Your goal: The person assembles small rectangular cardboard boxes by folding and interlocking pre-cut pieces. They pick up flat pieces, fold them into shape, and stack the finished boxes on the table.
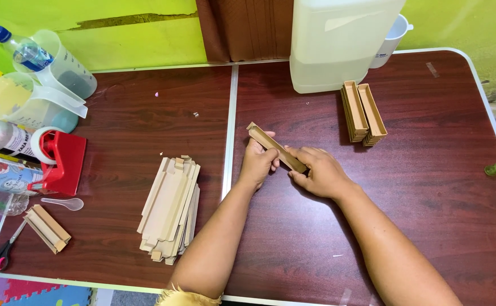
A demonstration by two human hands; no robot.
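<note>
My left hand (257,161) and right hand (320,171) both grip a long narrow brown cardboard tray (276,148), pinching its walls to keep them folded, just right of the flat tan cardboard blanks (170,208), within reach.

There is a single view, from a camera worn on the person's head. It looks steeply down and forward over a dark red folding table (429,187), close enough that both forearms rise from the bottom of the frame. The table's near edge runs along the bottom. Its far edge meets a yellow-green wall (134,45) at the top. No second view shares the scene.
</note>
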